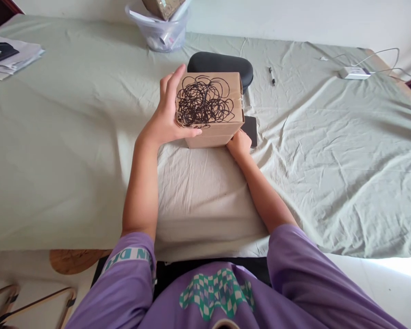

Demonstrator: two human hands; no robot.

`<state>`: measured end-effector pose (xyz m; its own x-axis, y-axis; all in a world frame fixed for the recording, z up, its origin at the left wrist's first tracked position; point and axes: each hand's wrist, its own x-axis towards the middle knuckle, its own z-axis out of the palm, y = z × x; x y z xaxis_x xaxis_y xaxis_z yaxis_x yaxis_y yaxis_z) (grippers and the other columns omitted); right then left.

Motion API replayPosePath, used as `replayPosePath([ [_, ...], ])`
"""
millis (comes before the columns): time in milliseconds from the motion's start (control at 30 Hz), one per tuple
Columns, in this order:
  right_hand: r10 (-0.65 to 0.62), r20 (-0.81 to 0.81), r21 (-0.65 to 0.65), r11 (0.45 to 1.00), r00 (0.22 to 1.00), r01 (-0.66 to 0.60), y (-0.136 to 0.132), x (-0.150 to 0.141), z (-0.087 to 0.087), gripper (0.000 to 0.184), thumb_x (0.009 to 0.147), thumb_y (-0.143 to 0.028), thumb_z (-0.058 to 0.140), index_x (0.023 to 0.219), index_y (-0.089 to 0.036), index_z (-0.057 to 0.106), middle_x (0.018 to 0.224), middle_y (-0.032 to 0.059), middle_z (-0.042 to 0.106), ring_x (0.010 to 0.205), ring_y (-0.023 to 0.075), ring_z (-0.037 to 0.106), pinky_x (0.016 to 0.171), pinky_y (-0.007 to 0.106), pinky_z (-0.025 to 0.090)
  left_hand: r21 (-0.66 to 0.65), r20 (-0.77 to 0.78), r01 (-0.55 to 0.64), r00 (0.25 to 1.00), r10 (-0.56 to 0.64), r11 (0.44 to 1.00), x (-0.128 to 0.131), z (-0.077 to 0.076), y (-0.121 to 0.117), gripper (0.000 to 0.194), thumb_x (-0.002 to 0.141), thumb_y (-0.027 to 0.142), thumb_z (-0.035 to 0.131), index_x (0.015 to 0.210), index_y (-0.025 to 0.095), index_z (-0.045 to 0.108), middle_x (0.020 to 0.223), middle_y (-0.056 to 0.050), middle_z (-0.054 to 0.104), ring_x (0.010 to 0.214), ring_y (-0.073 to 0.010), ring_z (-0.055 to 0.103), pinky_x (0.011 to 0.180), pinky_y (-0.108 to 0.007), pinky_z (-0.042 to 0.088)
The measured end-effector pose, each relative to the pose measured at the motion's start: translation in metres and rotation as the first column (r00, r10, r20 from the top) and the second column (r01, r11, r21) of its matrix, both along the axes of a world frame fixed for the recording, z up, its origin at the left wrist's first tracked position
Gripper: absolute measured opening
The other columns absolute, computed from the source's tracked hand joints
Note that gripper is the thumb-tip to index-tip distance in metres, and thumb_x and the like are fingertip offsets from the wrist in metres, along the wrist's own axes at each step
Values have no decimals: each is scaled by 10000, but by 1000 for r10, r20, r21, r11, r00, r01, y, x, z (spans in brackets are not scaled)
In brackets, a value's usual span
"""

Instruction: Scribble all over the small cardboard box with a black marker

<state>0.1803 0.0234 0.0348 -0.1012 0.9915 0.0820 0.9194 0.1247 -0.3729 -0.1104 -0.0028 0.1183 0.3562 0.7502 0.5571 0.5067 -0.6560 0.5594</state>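
Note:
A brown cardboard box (222, 133) stands in front of me, its top face covered in looping black scribbles. My left hand (166, 112) grips its upper left side, with the thumb along the near edge and the fingers reaching toward the far corner. Low at the box's near right corner is my right hand (240, 144), curled against it; its fingertips are partly hidden by the box. Just beyond the right hand, a flat dark object (251, 131) like a phone lies partly covered. Behind the box rests a black hard case (222, 61).
A light green cloth (71, 151) with wrinkles covers the table. A black marker (272, 76) lies right of the case. At the back stands a clear plastic tub (164, 34) with items inside. Papers (13, 61) sit far left, a white power strip (354, 72) far right.

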Motion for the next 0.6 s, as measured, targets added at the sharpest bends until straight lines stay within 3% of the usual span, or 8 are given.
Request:
replayPosePath([
  [200,-13,44,38,999,999,11,1,1,-6,354,1027,-352,506,1230,-192,748,1241,182,804,1138,382,712,812,388,463,2,49,-45,998,44,999,8,3,-7,1433,623,571,1037,1734,481,137,1781,-72,238,1736,-474,124,1454,-712,139],
  [600,-11,84,45,999,996,7,2,2,-8,325,1037,-352,512,1204,-196,743,1228,180,803,1128,378,714,778,376,438,3,51,-36,998,36,999,9,3,-8,1434,623,522,1031,1740,476,132,1779,-86,252,1729,-497,150,1438,-755,132],
])
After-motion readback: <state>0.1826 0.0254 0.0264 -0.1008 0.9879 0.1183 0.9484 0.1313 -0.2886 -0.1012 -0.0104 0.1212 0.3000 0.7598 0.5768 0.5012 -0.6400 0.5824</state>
